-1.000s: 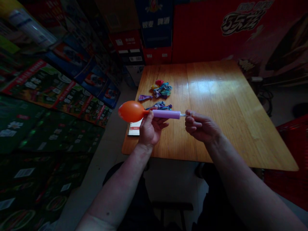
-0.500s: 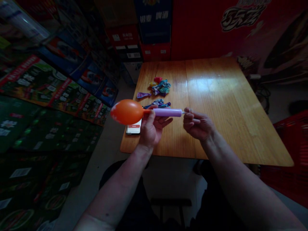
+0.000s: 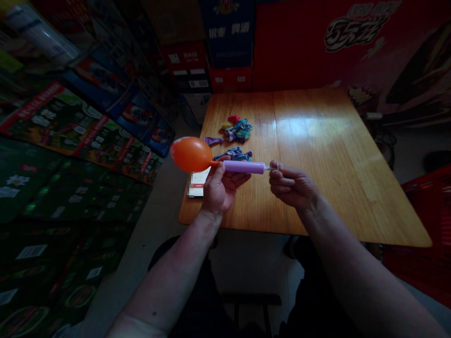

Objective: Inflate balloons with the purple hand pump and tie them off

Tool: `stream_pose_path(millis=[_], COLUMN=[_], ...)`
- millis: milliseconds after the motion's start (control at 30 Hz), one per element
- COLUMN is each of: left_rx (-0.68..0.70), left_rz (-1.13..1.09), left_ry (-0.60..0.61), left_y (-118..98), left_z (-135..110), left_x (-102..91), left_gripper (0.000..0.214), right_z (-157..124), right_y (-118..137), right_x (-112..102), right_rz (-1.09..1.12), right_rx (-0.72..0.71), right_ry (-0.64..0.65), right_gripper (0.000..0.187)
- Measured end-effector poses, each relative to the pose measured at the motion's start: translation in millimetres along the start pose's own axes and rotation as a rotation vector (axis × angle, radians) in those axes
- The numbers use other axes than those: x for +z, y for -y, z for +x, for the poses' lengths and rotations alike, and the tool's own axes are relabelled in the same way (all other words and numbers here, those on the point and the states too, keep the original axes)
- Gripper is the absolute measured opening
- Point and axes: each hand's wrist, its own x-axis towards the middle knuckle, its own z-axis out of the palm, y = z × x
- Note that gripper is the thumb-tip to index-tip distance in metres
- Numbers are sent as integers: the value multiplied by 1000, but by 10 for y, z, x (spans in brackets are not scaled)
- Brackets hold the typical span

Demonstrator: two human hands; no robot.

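Observation:
A partly inflated orange balloon point(image 3: 190, 154) sits on the left end of a purple hand pump point(image 3: 244, 167). My left hand point(image 3: 219, 188) is closed around the pump's front end and the balloon's neck. My right hand point(image 3: 291, 187) is closed on the pump's handle at the right end. Both hands hover over the near left part of a wooden table point(image 3: 317, 155).
Several flat balloons point(image 3: 237, 130) lie in a pile on the table's left side, with more balloons point(image 3: 234, 153) behind the pump. A phone point(image 3: 197, 184) lies at the table's left edge. Stacked printed boxes point(image 3: 81, 126) line the left; red crates point(image 3: 426, 225) stand right.
The orange balloon is larger than a second ago. My right hand has pushed and pulled the pump handle a little, and the balloon has tilted slightly upward.

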Motion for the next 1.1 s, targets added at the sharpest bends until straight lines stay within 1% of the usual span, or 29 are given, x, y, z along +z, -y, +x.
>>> stream_pose_path(millis=[100,200,267,333,400,467,500,567,633,733,833,933,1000,1067,1100], left_rx=[34,13,-20,-34,-7,23,19,-11,-36,-4,37,-19,-40,-7,20], left_rz=[19,17,5,-13,-24,-23,-21,-19,-20,-4,10,16,26,26,24], left_ry=[-17,27,46,36,9,-7,-8,-3,4,-15,-17,12,20,5,-6], left_y=[-30,2,21,16,2,3,10,27,23,-15,-7,25,9,-26,-37], left_z=[3,-20,-31,-28,-19,-16,-18,-18,-4,28,27,6,9,24,30], left_x=[20,62,76,70,52,42,42,46,41,18,14,25,24,21,24], left_gripper=[37,35,33,31,31,30,29,27,27,29,31,31,31,31,30], right_z=[-19,-4,-25,-80,-126,-124,-103,-49,-16,-29,-37,-30,-64,-126,-154], right_y=[6,-47,-38,22,77,68,38,-35,-65,0,43,14,34,95,123], right_x=[22,64,89,100,101,99,100,102,99,76,56,60,66,70,72], right_rz=[21,73,81,65,55,57,56,45,13,-28,-1,2,-59,-87,-59], right_rx=[-66,-33,-13,-32,-75,-88,-73,-43,-18,-13,-69,-50,-17,-37,-68], right_ry=[-37,-89,-115,-127,-136,-148,-154,-150,-112,-77,-81,-59,-42,-44,-60], right_gripper=[9,6,5,6,8,9,7,5,8,8,9,10,9,7,8])
